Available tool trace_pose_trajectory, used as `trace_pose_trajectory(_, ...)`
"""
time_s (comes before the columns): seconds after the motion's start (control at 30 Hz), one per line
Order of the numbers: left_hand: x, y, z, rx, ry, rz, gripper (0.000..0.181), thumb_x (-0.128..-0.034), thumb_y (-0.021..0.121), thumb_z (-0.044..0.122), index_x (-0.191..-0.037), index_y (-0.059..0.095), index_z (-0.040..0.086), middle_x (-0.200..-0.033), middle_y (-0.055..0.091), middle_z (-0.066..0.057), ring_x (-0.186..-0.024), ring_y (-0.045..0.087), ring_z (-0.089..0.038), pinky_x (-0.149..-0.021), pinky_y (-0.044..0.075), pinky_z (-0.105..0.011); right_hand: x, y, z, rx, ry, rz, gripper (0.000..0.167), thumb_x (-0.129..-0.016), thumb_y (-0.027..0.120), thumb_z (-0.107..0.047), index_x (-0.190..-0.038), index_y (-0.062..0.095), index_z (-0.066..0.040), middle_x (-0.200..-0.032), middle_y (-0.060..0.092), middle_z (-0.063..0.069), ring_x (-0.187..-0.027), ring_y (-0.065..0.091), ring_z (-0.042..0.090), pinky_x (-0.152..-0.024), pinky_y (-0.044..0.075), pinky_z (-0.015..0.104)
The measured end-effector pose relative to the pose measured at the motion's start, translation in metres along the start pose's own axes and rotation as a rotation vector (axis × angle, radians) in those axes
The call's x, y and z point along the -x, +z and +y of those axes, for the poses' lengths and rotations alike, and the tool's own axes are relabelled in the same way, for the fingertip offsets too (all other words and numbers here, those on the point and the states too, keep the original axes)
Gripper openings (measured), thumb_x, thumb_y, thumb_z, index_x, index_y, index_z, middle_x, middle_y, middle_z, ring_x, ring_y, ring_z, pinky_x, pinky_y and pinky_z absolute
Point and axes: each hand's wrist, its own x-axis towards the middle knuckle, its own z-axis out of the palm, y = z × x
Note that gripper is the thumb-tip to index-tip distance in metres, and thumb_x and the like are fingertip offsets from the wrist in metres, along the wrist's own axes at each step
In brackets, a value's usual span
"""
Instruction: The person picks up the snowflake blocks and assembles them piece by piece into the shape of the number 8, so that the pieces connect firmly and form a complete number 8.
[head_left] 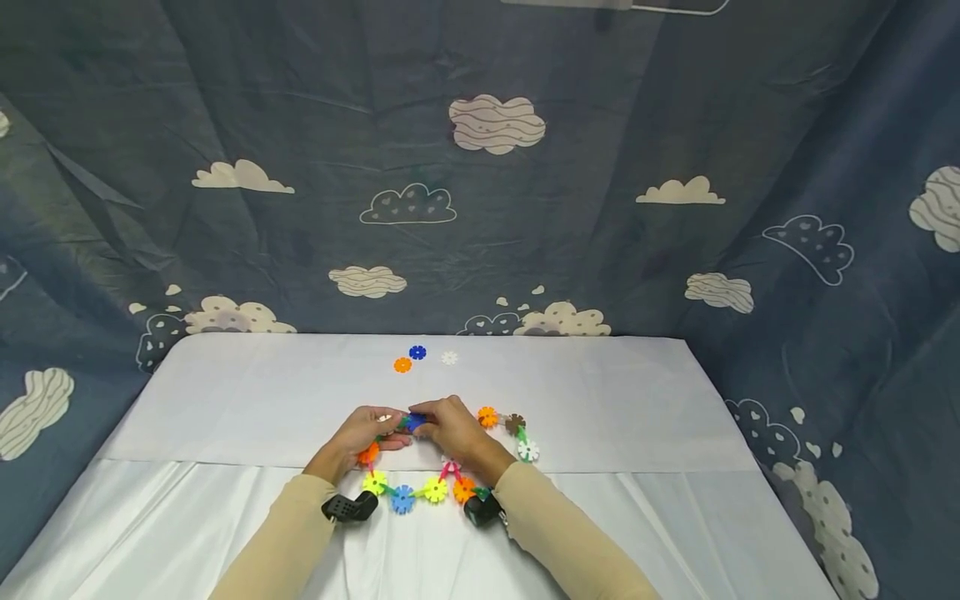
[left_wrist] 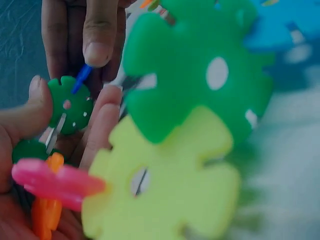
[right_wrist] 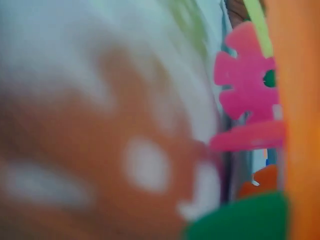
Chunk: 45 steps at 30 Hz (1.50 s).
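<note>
A chain of slotted plastic flower discs lies in a curve on the white cloth. My left hand holds its left end, with a green disc between thumb and fingers in the left wrist view. A blue disc is pinched between the thumb and fingers of my right hand. Its edge meets the green disc's rim; how deep it sits in the slot I cannot tell. Below the hands run a yellow disc, a light blue disc and an orange disc. A pink disc shows in the right wrist view.
Three loose discs lie farther back: blue, orange and white. Right of my right hand the chain continues with a brown disc and a white disc. A dark cloud-patterned curtain hangs behind the table.
</note>
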Motion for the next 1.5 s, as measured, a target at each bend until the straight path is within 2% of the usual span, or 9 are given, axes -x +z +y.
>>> trace_pose_trajectory(0.2,0.0,-0.006,-0.005,0.002,-0.014,-0.055,0.047,-0.1008,0.052,0.028,-0.123,0.053,-0.013,-0.092,0.071,-0.012,-0.08,0.07,-0.014,-0.076,0.057,-0.025,-0.001,-0.004,-0.001,-0.007,-0.037,-0.003,0.046,-0.085,0.074,-0.017,-0.127,0.062,-0.003,-0.121,0.066,0.01,-0.108,0.065,0.021,-0.092,0.052,0.028)
trace_pose_trajectory(0.33,-0.001,-0.006,-0.006,-0.015,-0.031,-0.039,0.054,-0.0995,0.052,0.037,-0.122,0.054,-0.012,-0.087,0.07,-0.01,-0.077,0.069,-0.014,-0.076,0.057,-0.027,-0.006,-0.02,0.004,-0.085,-0.015,-0.024,0.054,-0.082,0.078,-0.017,-0.129,0.059,0.0,-0.126,0.062,0.014,-0.109,0.064,0.028,-0.09,0.054,0.033)
trace_pose_trajectory(0.5,-0.006,-0.004,-0.001,-0.027,-0.084,-0.012,0.038,-0.0995,0.054,0.026,-0.117,0.057,-0.007,-0.084,0.067,-0.01,-0.072,0.068,-0.015,-0.072,0.058,-0.028,-0.025,-0.057,0.019,-0.158,0.184,0.035,0.042,-0.083,0.077,-0.017,-0.12,0.065,0.0,-0.114,0.067,0.013,-0.101,0.064,0.027,-0.086,0.054,0.037)
trace_pose_trajectory(0.63,-0.008,-0.005,0.0,-0.003,-0.083,-0.02,0.022,-0.0982,0.056,0.016,-0.105,0.059,-0.005,-0.085,0.068,-0.011,-0.07,0.069,-0.017,-0.069,0.059,-0.028,-0.046,-0.07,0.034,-0.112,0.334,0.036,0.038,-0.083,0.077,-0.018,-0.117,0.067,-0.004,-0.102,0.068,0.009,-0.089,0.061,0.022,-0.077,0.052,0.032)
trace_pose_trajectory(0.77,-0.009,-0.003,-0.002,-0.012,-0.075,-0.007,0.023,-0.0978,0.055,0.012,-0.108,0.059,-0.008,-0.087,0.069,-0.012,-0.072,0.069,-0.017,-0.07,0.059,-0.028,-0.061,-0.065,0.048,-0.058,0.382,0.021,0.044,-0.084,0.075,-0.019,-0.124,0.063,-0.007,-0.107,0.065,0.013,-0.094,0.059,0.025,-0.085,0.05,0.036)
trace_pose_trajectory(0.9,-0.009,0.004,-0.002,-0.035,-0.09,-0.001,0.026,-0.0973,0.056,0.013,-0.111,0.059,-0.009,-0.09,0.07,-0.013,-0.075,0.07,-0.018,-0.073,0.058,-0.029,-0.069,-0.053,0.06,0.009,0.419,0.037,0.051,-0.087,0.072,-0.021,-0.134,0.055,-0.01,-0.127,0.058,0.017,-0.117,0.053,0.029,-0.104,0.041,0.041)
trace_pose_trajectory(1.03,-0.01,0.008,-0.001,-0.044,-0.096,0.013,0.024,-0.0967,0.058,0.012,-0.109,0.061,-0.008,-0.089,0.07,-0.013,-0.075,0.07,-0.018,-0.073,0.058,-0.029,-0.073,-0.046,0.064,0.083,0.442,0.095,0.041,-0.088,0.07,-0.018,-0.127,0.059,-0.01,-0.132,0.054,0.018,-0.127,0.047,0.032,-0.11,0.034,0.043)
trace_pose_trajectory(1.23,-0.011,0.007,0.002,-0.044,-0.098,0.028,0.022,-0.0966,0.058,0.012,-0.106,0.062,-0.007,-0.089,0.07,-0.013,-0.075,0.07,-0.019,-0.073,0.058,-0.029,-0.076,-0.046,0.062,0.106,0.457,0.132,0.027,-0.083,0.076,-0.014,-0.103,0.062,-0.005,-0.102,0.059,0.011,-0.096,0.056,0.025,-0.092,0.046,0.036)
trace_pose_trajectory(1.5,-0.01,0.002,0.006,-0.053,-0.094,0.038,0.022,-0.0971,0.057,0.013,-0.105,0.062,-0.007,-0.088,0.071,-0.013,-0.075,0.071,-0.019,-0.072,0.058,-0.028,-0.069,-0.05,0.048,-0.198,0.335,0.138,0.016,-0.076,0.078,0.002,-0.081,0.063,-0.003,-0.065,0.057,0.0,-0.058,0.051,0.011,-0.052,0.041,0.02)
